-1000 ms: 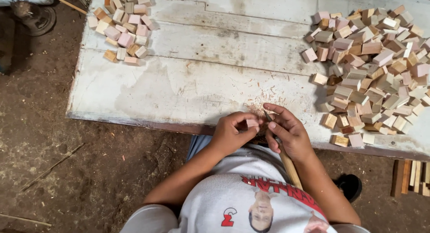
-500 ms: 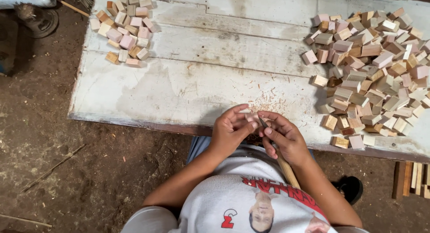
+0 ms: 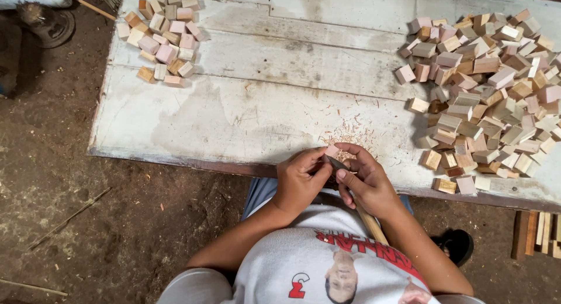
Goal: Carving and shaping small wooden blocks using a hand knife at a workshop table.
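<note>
The single head-worn camera looks almost straight down from above the person's chest, facing forward over the near edge of a whitewashed plank table (image 3: 245, 111). It sits close enough that both hands, the left hand (image 3: 299, 178) and the right hand (image 3: 365, 181), fill the lower centre, while the block piles and dirt floor (image 3: 52, 181) reach the frame edges.

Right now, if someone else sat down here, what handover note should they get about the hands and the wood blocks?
Left hand: pinches a small wood block at the board edge.
Right hand: grips a knife, blade on that block, wooden handle running back toward the body.
Shavings lie just beyond the hands.
Small pile far left; large pile right. Which is finished cannot be told.
</note>
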